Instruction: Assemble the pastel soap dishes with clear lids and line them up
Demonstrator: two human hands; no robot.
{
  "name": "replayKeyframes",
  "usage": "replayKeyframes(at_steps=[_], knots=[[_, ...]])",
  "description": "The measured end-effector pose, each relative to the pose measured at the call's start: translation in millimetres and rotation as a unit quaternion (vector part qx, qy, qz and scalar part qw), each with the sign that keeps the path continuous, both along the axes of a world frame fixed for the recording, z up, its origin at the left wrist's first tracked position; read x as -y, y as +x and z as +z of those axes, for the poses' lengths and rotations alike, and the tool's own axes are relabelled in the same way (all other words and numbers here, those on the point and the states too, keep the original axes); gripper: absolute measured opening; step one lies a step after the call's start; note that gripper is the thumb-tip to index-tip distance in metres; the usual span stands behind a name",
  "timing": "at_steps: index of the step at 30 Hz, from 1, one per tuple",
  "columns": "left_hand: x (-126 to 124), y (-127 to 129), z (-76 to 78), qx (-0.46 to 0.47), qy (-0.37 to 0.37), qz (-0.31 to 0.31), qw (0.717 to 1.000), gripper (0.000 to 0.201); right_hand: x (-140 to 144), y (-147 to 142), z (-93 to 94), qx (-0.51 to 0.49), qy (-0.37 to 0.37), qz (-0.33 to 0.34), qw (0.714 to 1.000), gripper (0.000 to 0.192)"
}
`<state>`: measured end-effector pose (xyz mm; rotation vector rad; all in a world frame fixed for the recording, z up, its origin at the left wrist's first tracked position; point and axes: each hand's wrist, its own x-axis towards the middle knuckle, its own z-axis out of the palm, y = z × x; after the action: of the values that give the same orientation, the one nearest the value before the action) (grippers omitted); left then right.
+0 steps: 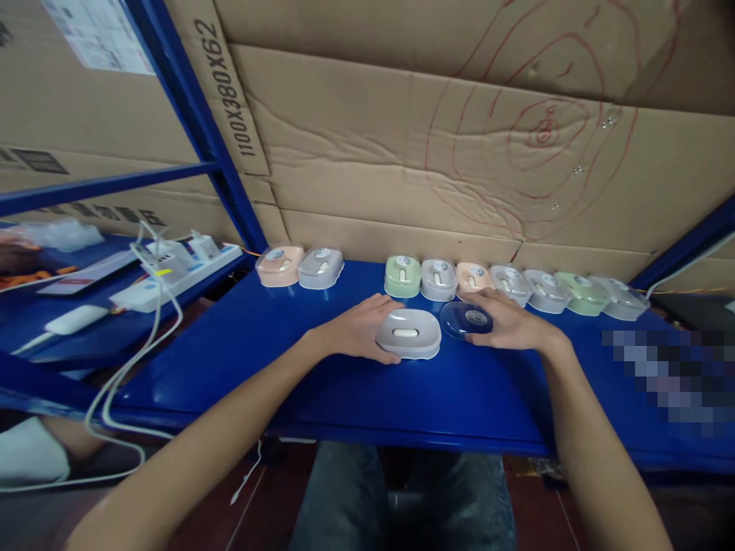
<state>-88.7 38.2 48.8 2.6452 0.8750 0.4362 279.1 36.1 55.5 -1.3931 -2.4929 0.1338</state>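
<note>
A light grey soap box base (422,344) with a white bar-shaped piece in its middle sits uncovered on the blue table. My left hand (364,329) is closed around its left end, thumb at the near side and fingers at the far side. Just to the right, my right hand (508,317) grips a clear oval lid (459,320) with a round sticker, by the lid's right side. The lid is apart from the base, low over the table or resting on it; I cannot tell which. Behind my right hand, a peach soap box (472,274) is partly hidden.
Several lidded soap boxes line the back, among them a green box (402,277) and, at left, a peach box (279,268). A cardboard wall (356,138) rises behind. White cables (123,367) hang from a power strip (178,275) at left. Blue frame posts (195,107) flank the table (344,398).
</note>
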Motion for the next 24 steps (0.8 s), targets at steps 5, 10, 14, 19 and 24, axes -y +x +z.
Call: replayKeyframes(at_steps=[5, 10, 14, 19, 24], knots=[[-2, 2, -7.0, 0.016, -0.001, 0.002, 1.000, 0.094, 18, -65, 3.8, -0.100, -0.004, 0.138, 0.985, 0.095], [-4, 3, -10.8, 0.024, 0.009, 0.002, 1.000, 0.094, 22, -94, -12.7, -0.076, 0.022, 0.171, 0.982, 0.076], [-3, 3, -11.3, 0.015, 0.019, 0.004, 1.000, 0.092, 22, -95, -16.7, -0.094, 0.015, 0.179, 0.979, 0.067], [-3, 2, -14.9, 0.040, 0.019, 0.027, 0.999, 0.103, 21, -96, -20.6, -0.150, -0.005, 0.194, 0.969, 0.051], [-1, 1, -11.6, 0.039, -0.024, 0.058, 0.997, 0.110, 21, -99, -22.3, -0.168, -0.006, 0.184, 0.968, 0.043]])
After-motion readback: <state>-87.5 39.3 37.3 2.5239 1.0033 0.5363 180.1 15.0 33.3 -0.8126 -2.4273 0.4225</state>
